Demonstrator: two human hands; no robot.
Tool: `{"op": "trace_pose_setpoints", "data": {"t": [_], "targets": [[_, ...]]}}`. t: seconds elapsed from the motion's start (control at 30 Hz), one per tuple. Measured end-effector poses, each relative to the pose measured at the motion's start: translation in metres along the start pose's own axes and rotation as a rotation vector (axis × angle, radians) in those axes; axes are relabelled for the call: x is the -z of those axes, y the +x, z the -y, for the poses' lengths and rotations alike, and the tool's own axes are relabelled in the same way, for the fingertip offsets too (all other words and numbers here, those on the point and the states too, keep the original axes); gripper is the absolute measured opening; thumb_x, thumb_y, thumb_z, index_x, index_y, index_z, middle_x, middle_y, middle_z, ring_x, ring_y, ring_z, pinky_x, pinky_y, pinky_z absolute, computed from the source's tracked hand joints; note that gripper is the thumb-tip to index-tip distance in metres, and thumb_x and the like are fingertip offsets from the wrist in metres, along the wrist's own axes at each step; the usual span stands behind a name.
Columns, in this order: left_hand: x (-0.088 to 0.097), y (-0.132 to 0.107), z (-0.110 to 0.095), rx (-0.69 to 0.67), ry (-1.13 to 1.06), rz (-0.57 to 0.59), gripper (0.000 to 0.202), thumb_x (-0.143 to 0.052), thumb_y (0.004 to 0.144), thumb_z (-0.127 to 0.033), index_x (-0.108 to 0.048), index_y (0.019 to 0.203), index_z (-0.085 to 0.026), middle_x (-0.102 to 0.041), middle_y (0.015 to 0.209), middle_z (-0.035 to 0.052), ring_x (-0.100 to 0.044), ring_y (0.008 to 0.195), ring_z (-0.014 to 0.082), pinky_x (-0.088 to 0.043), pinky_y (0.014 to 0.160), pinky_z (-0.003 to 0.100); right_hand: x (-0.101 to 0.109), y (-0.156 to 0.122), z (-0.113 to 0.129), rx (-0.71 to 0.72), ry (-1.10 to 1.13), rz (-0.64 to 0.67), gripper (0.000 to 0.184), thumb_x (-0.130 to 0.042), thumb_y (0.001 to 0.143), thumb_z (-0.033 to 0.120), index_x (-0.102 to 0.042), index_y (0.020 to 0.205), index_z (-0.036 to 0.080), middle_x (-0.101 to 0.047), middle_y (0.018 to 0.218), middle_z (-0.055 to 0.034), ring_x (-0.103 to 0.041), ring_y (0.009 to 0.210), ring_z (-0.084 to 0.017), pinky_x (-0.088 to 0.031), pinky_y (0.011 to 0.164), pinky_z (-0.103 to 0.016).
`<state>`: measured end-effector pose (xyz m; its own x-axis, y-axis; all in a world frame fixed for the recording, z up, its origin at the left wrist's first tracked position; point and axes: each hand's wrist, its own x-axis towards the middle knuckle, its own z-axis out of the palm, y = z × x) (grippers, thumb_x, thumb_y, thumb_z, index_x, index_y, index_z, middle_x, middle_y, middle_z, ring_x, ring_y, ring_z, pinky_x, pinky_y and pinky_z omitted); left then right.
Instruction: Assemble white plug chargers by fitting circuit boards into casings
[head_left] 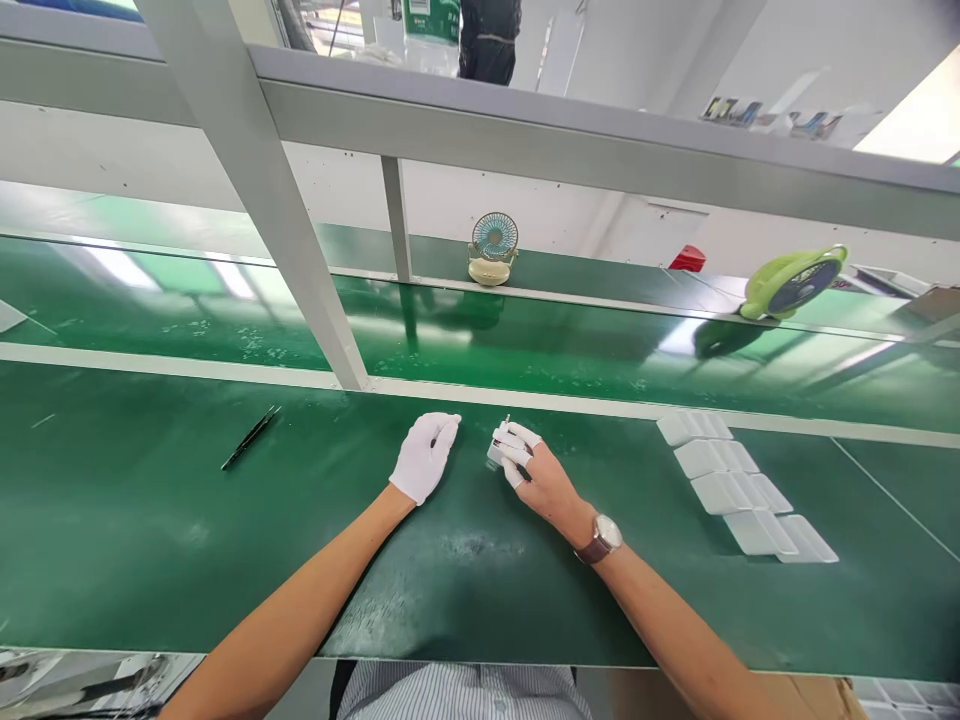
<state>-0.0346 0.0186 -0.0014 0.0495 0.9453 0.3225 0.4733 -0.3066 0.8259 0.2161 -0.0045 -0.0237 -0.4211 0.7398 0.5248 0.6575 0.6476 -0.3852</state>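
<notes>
White block with a thin pin at its far end: we grasp it between the fingers of our right hand, their tips in white covers, just above or on the green tabletop; we cannot tell which. Our left hand, gloved in white, is curled beside it and apart from it, thumb and forefinger drawn together; whether it pinches anything, we cannot tell. We wear a watch on our right wrist. Farther left lie dark tweezers; well to our right, overlapping translucent trays. Beyond the tabletop stand a small fan and a lime-green one.
</notes>
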Motion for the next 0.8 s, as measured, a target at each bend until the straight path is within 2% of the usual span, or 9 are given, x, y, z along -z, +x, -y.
{"op": "trace_pose_setpoints", "data": {"t": [0.13, 0.2, 0.3, 0.37, 0.47, 0.53, 0.6, 0.67, 0.8], "targets": [[-0.007, -0.005, 0.000, -0.012, 0.001, 0.029, 0.031, -0.047, 0.102, -0.040, -0.070, 0.112, -0.021, -0.068, 0.116, 0.0090, -0.063, 0.108, 0.0239, -0.050, 0.099, 0.041, 0.000, -0.002, 0.001, -0.019, 0.020, -0.042, 0.046, -0.055, 0.098, 0.015, -0.058, 0.141, 0.029, -0.055, 0.141, -0.0138, -0.058, 0.128, -0.028, -0.056, 0.107, -0.050], [-0.013, -0.010, -0.003, -0.016, 0.001, 0.066, 0.030, -0.060, 0.095, -0.042, -0.069, 0.116, -0.022, -0.067, 0.119, 0.0092, -0.064, 0.107, 0.0247, -0.052, 0.096, 0.041, 0.001, -0.002, 0.005, -0.014, 0.020, -0.067, 0.048, -0.056, 0.097, 0.015, -0.057, 0.142, 0.031, -0.055, 0.139, -0.0132, -0.059, 0.126, -0.027, -0.057, 0.106, -0.049], [-0.024, -0.018, -0.014, -0.062, 0.004, 0.178, 0.068, -0.085, 0.072, -0.039, -0.061, 0.134, -0.025, -0.063, 0.129, 0.0098, -0.060, 0.119, 0.0304, -0.050, 0.102, 0.044, 0.006, 0.000, 0.017, 0.014, 0.019, -0.076, 0.053, -0.057, 0.097, 0.014, -0.054, 0.145, 0.035, -0.052, 0.144, -0.0113, -0.057, 0.130, -0.027, -0.056, 0.108, -0.048], [-0.028, -0.020, -0.021, -0.079, 0.002, 0.252, 0.074, -0.084, 0.073, -0.035, -0.055, 0.141, -0.027, -0.062, 0.132, 0.0098, -0.056, 0.126, 0.0333, -0.045, 0.109, 0.049, 0.009, 0.001, 0.027, 0.050, -0.005, -0.031, 0.056, -0.057, 0.097, 0.014, -0.051, 0.148, 0.037, -0.048, 0.150, -0.0111, -0.053, 0.135, -0.029, -0.055, 0.108, -0.049], [-0.024, -0.020, -0.027, -0.054, -0.016, 0.311, 0.064, -0.076, 0.078, -0.028, -0.056, 0.139, -0.027, -0.065, 0.128, 0.0092, -0.056, 0.124, 0.0343, -0.039, 0.113, 0.053, 0.012, 0.002, 0.036, 0.105, -0.049, 0.067, 0.059, -0.059, 0.096, 0.014, -0.049, 0.149, 0.037, -0.041, 0.157, -0.0117, -0.052, 0.137, -0.032, -0.058, 0.104, -0.050], [-0.016, -0.019, -0.026, -0.051, -0.042, 0.375, 0.078, -0.080, 0.072, -0.026, -0.051, 0.145, -0.028, -0.064, 0.130, 0.0083, -0.057, 0.123, 0.0339, -0.040, 0.113, 0.053, 0.012, 0.000, 0.036, 0.113, -0.050, 0.116, 0.058, -0.059, 0.096, 0.014, -0.050, 0.149, 0.038, -0.038, 0.160, -0.0107, -0.055, 0.134, -0.032, -0.060, 0.101, -0.049], [-0.007, -0.018, -0.023, -0.023, -0.108, 0.460, 0.090, -0.082, 0.068, -0.025, -0.044, 0.150, -0.029, -0.064, 0.131, 0.0075, -0.061, 0.119, 0.0311, -0.047, 0.106, 0.048, 0.011, -0.003, 0.035, 0.111, -0.036, 0.160, 0.055, -0.060, 0.097, 0.015, -0.053, 0.146, 0.039, -0.036, 0.162, -0.0092, -0.060, 0.129, -0.030, -0.061, 0.100, -0.047], [-0.002, -0.016, -0.020, 0.064, -0.235, 0.499, 0.079, -0.081, 0.072, -0.027, -0.050, 0.145, -0.027, -0.067, 0.124, 0.0070, -0.064, 0.110, 0.0273, -0.053, 0.097, 0.043, 0.011, -0.006, 0.034, 0.115, -0.011, 0.196, 0.049, -0.059, 0.097, 0.016, -0.058, 0.141, 0.038, -0.035, 0.163, -0.0086, -0.063, 0.125, -0.028, -0.061, 0.099, -0.045], [0.000, -0.013, -0.015, 0.201, -0.395, 0.471, 0.047, -0.081, 0.077, -0.040, -0.064, 0.118, -0.021, -0.070, 0.106, 0.0063, -0.065, 0.093, 0.0220, -0.055, 0.083, 0.036, 0.016, -0.010, 0.034, 0.046, 0.079, 0.168, 0.040, -0.061, 0.098, 0.020, -0.061, 0.136, 0.034, -0.041, 0.160, -0.0090, -0.060, 0.132, -0.025, -0.056, 0.108, -0.044]]}}
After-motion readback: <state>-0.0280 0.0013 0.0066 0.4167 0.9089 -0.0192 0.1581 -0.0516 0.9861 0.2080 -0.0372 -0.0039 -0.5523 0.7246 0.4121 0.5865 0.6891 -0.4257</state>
